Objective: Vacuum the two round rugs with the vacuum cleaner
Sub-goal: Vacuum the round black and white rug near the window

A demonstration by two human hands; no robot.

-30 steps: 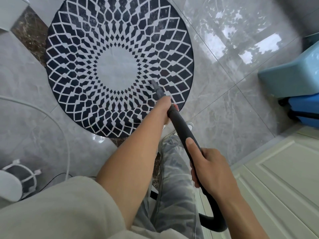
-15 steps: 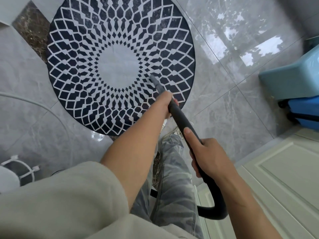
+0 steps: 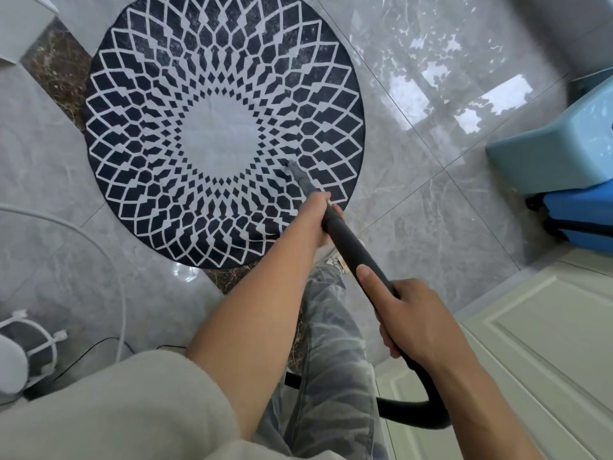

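Note:
A round rug (image 3: pixel 159 134), dark navy with a white diamond lattice and a pale centre, lies on the glossy grey tile floor. The vacuum cleaner's dark wand (image 3: pixel 351 247) slants down to it, and its narrow grey nozzle tip (image 3: pixel 295 169) touches the rug just right of the pale centre. My left hand (image 3: pixel 320 210) grips the wand low down, near the nozzle. Higher up the wand, my right hand (image 3: pixel 411 313) wraps around it with the forefinger laid along the tube. Behind that hand the black hose (image 3: pixel 414 416) curves away. Only one rug is in view.
A light blue stool (image 3: pixel 557 151) and a darker blue object (image 3: pixel 583 217) stand at the right. A pale green panelled door (image 3: pixel 547 343) fills the lower right. A white fan base with guard (image 3: pixel 20 353) and its cables sit at the lower left. My patterned trouser leg (image 3: pixel 331 360) is below.
The nozzle tip has shifted a little across the rug near the pale centre. Both hands keep their grip on the wand, and the camera view moved slightly.

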